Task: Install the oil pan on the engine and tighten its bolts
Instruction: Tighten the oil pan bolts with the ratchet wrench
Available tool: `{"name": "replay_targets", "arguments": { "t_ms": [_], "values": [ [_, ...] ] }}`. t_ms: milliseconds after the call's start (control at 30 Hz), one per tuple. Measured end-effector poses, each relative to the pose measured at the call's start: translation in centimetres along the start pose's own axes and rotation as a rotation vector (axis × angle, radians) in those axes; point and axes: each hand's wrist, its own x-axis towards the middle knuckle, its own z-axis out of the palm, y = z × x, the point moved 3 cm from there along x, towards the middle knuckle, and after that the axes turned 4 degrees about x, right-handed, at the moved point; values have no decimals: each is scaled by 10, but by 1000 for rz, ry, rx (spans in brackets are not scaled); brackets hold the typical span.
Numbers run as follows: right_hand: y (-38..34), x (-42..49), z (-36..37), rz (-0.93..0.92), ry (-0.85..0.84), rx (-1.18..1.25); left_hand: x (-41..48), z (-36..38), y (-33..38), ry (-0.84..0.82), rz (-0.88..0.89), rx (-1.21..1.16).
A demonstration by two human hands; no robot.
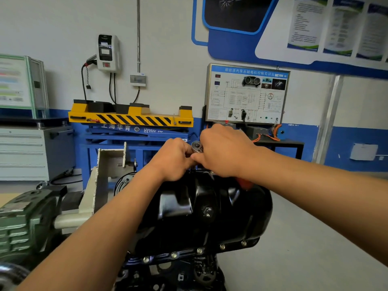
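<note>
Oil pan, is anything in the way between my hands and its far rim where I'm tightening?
Nothing visible does. The left hand and right hand meet at the ratchet right over the far rim of the oil pan. What lies directly under the ratchet is hidden by the hands.

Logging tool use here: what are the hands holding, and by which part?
A ratchet: the right hand grips the shaft just behind the head; the left hand pinches under the head, contact partly hidden.
</note>
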Motion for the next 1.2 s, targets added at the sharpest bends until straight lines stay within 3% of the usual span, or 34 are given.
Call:
{"name": "replay_targets", "arguments": {
  "t_ms": [133,267,333,400,500,600,667,800,1033,1200],
  "values": [
    [-1,4,-8,-153,-17,-127,0,3,0,-47,35,-29],
    [-1,5,-1,-290,-110,-69,-1,3,1,-67,38,-12],
    [1,3,1,-272,-147,139,-1,2,1,-83,39,-16],
    [5,1,2,-195,-133,526,-2,1,4,-79,76,-28],
    [11,-1,12,-50,13,981,-5,0,12,-70,128,-39],
    [2,-4,32,11,230,1140,-4,1,9,-112,93,-25],
    [-7,-8,44,-21,377,1110,-4,1,7,-146,65,-23],
    [-11,-8,57,-147,578,820,-2,2,7,-150,76,3],
    [2,-25,61,-88,600,540,1,5,3,-180,55,-109],
    [-7,-41,66,-49,637,489,-2,5,9,-144,72,-76]
  ]
}}
